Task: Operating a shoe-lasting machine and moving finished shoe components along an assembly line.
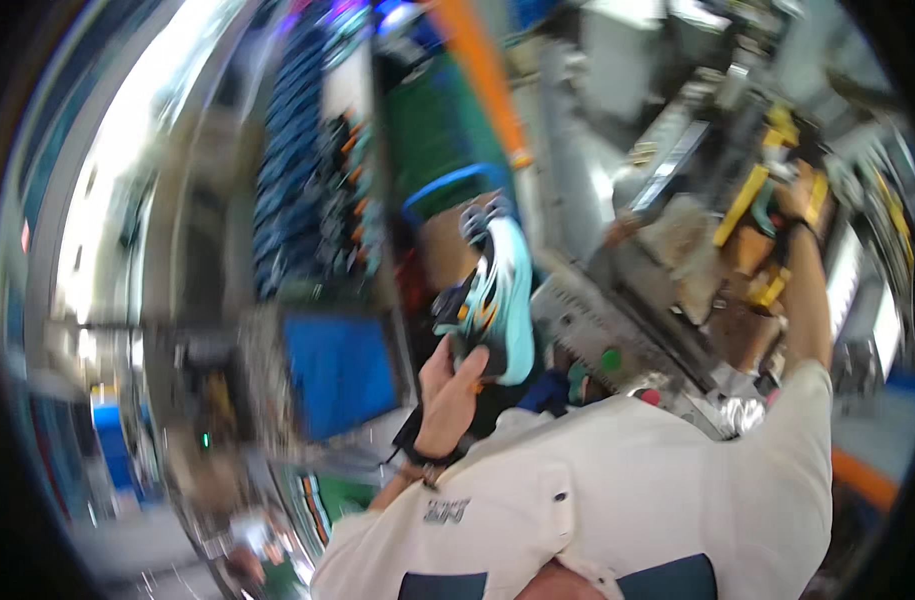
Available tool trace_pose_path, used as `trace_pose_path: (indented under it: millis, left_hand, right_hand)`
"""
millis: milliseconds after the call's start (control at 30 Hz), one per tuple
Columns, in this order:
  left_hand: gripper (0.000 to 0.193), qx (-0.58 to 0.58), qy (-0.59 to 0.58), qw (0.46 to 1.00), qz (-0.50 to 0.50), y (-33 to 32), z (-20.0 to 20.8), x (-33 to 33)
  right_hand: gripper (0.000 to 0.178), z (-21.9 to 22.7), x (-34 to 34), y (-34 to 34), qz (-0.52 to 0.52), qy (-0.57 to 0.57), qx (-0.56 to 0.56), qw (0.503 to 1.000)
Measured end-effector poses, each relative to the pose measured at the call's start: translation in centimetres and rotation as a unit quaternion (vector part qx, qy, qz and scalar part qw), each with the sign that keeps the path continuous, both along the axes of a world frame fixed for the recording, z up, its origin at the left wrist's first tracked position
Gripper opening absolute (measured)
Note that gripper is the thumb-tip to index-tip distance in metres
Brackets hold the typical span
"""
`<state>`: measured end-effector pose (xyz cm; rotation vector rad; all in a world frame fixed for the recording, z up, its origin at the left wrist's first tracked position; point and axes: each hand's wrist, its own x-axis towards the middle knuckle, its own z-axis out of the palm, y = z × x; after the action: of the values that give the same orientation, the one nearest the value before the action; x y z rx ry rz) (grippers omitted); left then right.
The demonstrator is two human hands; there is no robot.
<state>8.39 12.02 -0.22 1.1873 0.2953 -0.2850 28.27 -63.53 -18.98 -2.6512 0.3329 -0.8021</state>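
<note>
My left hand grips a running shoe by its heel end, thumb and fingers closed on it. The shoe has a pale aqua sole and a white, black and orange upper; it points away from me, tilted on its side. Far to the right, my right hand reaches into a machine with yellow bars. A small teal piece shows beside its fingers. Motion blur hides whether those fingers hold it.
Left of the shoe stands a rack with rows of dark blue shoes above a blue panel. A metal control panel with a green button lies between my arms. An orange post rises beyond the shoe.
</note>
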Motion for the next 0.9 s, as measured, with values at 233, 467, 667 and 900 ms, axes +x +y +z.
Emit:
trace_pose_path:
  millis: [233, 467, 667, 900]
  left_hand:
    - [0.034, -0.073, 0.032, 0.948, 0.307, 1.0, -5.7, -13.2]
    - [0.031, -0.172, 0.090, 0.884, 0.424, 0.2, -9.5, -23.6]
    - [0.022, -0.088, 0.121, 0.782, 0.605, 3.9, -14.4, -30.0]
    - [0.025, 0.015, 0.135, 0.643, 0.754, 17.6, -20.2, -37.9]
  right_hand:
    - [0.024, 16.9, -8.2, 26.2, 0.063, -0.110, 0.248, 0.960]
    - [0.021, 6.0, -18.5, 45.3, 0.423, 0.228, 0.106, 0.871]
    - [0.010, -7.1, -19.6, 50.1, 0.448, 0.149, -0.032, 0.881]
    - [0.029, -8.5, -17.3, 49.8, 0.370, 0.166, -0.065, 0.912]
